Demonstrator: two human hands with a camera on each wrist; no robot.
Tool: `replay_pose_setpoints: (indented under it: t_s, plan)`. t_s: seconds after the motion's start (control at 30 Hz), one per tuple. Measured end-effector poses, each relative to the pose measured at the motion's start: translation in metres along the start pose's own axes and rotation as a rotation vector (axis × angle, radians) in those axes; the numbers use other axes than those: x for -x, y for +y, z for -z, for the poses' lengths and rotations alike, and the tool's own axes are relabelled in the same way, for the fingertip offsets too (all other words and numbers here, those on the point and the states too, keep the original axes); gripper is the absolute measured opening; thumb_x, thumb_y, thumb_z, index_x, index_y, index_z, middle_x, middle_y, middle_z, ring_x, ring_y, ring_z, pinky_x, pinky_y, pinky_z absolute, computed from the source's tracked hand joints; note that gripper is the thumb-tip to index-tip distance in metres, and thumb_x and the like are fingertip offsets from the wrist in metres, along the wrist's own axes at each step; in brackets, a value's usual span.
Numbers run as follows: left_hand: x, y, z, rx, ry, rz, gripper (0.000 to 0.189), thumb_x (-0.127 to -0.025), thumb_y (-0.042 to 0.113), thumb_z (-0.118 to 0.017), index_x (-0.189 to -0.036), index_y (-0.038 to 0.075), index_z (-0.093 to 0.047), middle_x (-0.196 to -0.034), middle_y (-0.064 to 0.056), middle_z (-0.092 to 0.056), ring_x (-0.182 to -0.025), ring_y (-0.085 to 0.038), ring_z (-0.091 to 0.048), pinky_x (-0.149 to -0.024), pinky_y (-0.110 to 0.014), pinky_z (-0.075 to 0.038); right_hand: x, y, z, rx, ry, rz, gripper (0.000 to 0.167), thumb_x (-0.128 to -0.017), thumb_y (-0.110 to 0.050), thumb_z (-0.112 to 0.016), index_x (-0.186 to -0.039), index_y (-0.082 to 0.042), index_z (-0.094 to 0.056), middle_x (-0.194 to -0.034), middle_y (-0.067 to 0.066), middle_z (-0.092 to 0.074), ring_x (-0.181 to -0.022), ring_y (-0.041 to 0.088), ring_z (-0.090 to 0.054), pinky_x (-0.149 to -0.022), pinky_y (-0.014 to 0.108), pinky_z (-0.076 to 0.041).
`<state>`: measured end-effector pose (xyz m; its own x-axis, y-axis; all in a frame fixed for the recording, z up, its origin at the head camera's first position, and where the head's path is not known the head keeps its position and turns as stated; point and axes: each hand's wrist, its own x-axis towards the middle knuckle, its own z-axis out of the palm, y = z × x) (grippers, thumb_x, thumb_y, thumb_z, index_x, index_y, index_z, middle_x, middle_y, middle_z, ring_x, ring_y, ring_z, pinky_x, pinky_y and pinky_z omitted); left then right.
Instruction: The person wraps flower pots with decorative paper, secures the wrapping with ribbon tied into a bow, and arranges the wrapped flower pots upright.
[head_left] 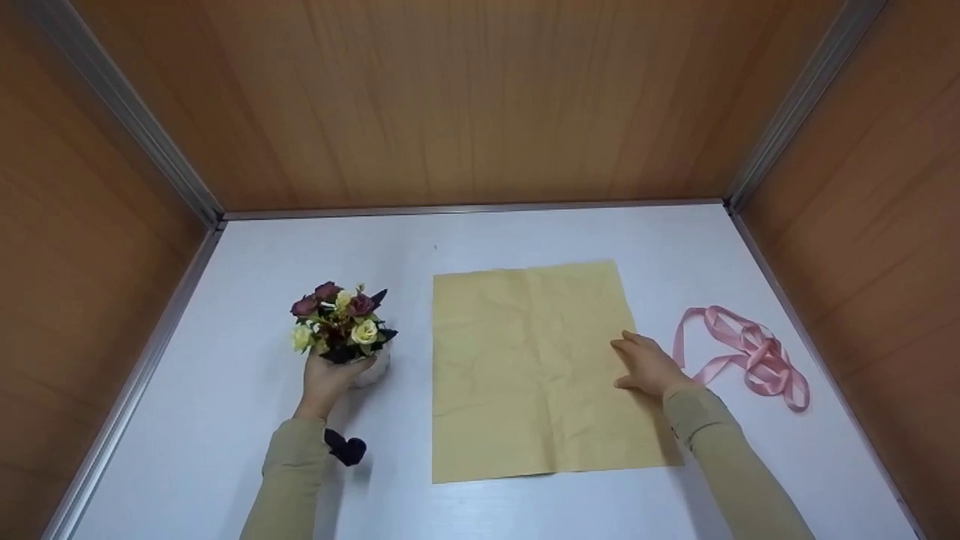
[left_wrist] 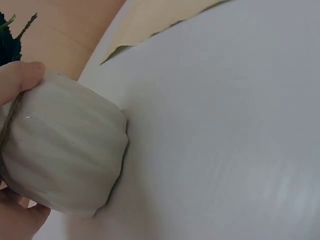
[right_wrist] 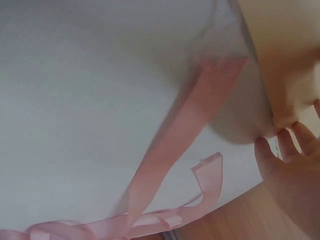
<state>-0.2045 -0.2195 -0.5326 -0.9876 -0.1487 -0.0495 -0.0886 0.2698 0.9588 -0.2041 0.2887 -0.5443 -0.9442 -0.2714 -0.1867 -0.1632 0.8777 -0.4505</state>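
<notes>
My left hand [head_left: 325, 384] grips a white pot [left_wrist: 75, 140] of artificial flowers [head_left: 341, 324], burgundy and pale yellow with dark leaves. In the left wrist view, fingers and thumb go round the ribbed pot near a band of brown twine [left_wrist: 11, 120]; its base is close to the white table, contact unclear. To the right lies a creased sheet of tan wrapping paper [head_left: 517, 375]. At that sheet's right edge, my right hand [head_left: 649, 367] rests with fingers spread, fingertips touching the paper. Beyond this hand is a loose tangle of pink ribbon [head_left: 761, 360].
Wooden panels [head_left: 472, 105] with metal edging close off the back and both sides of the white table [head_left: 480, 240]. A small dark object [head_left: 349, 448] shows beside the left sleeve. One ribbon end [right_wrist: 215, 85] lies near the paper's edge.
</notes>
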Motion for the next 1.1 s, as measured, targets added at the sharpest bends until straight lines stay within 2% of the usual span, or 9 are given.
replay_pose_setpoints:
  t_s: [0.13, 0.23, 0.37, 0.6, 0.9, 1.1]
  plan:
    - [-0.002, 0.004, -0.006, 0.046, 0.019, 0.065, 0.087, -0.074, 0.011, -0.081, -0.145, 0.006, -0.031, -0.146, -0.013, -0.038, -0.138, -0.025, -0.031, -0.113, -0.038, -0.028, 0.000, 0.002, -0.001, 0.015, -0.001, 0.015, 0.071, -0.076, -0.016, -0.078, -0.135, 0.007, -0.043, -0.145, 0.032, -0.031, -0.132, 0.051, -0.028, -0.108, 0.057, -0.026]
    - [-0.002, 0.010, -0.012, 0.068, 0.021, 0.070, 0.085, -0.073, 0.012, -0.081, -0.143, 0.006, -0.034, -0.145, -0.012, -0.041, -0.136, -0.024, -0.034, -0.112, -0.038, -0.030, 0.000, 0.003, -0.002, 0.023, -0.005, 0.018, 0.071, -0.076, -0.016, -0.078, -0.135, 0.007, -0.043, -0.145, 0.033, -0.031, -0.132, 0.051, -0.028, -0.108, 0.058, -0.027]
    - [-0.002, 0.018, -0.020, 0.077, 0.025, 0.036, 0.084, -0.072, 0.012, -0.082, -0.142, 0.009, -0.035, -0.143, -0.009, -0.043, -0.135, -0.022, -0.035, -0.112, -0.037, -0.031, 0.000, 0.002, -0.001, 0.028, 0.003, 0.027, 0.071, -0.076, -0.015, -0.078, -0.134, 0.008, -0.044, -0.144, 0.033, -0.032, -0.131, 0.051, -0.028, -0.108, 0.057, -0.026]
    - [-0.003, 0.033, -0.040, 0.126, 0.022, -0.071, 0.081, -0.070, 0.010, -0.083, -0.138, 0.012, -0.039, -0.138, -0.005, -0.047, -0.131, -0.019, -0.039, -0.110, -0.037, -0.034, 0.000, 0.000, 0.000, 0.031, -0.001, 0.015, 0.070, -0.077, -0.016, -0.077, -0.134, 0.008, -0.044, -0.144, 0.033, -0.031, -0.132, 0.051, -0.028, -0.108, 0.058, -0.026]
    - [-0.001, 0.048, -0.076, 0.143, -0.045, -0.106, 0.078, -0.067, 0.008, -0.085, -0.134, 0.007, -0.046, -0.135, -0.011, -0.052, -0.129, -0.023, -0.043, -0.110, -0.039, -0.033, 0.001, -0.003, 0.000, 0.021, -0.004, 0.025, 0.070, -0.077, -0.016, -0.077, -0.134, 0.008, -0.044, -0.144, 0.033, -0.031, -0.132, 0.051, -0.028, -0.108, 0.058, -0.026]
    - [-0.003, 0.056, -0.105, 0.139, -0.084, -0.172, 0.072, -0.066, 0.006, -0.084, -0.129, 0.002, -0.050, -0.129, -0.015, -0.056, -0.123, -0.027, -0.050, -0.106, -0.039, -0.038, 0.002, -0.003, 0.001, 0.003, -0.009, 0.018, 0.071, -0.077, -0.017, -0.077, -0.134, 0.008, -0.043, -0.145, 0.033, -0.030, -0.132, 0.051, -0.027, -0.108, 0.058, -0.026]
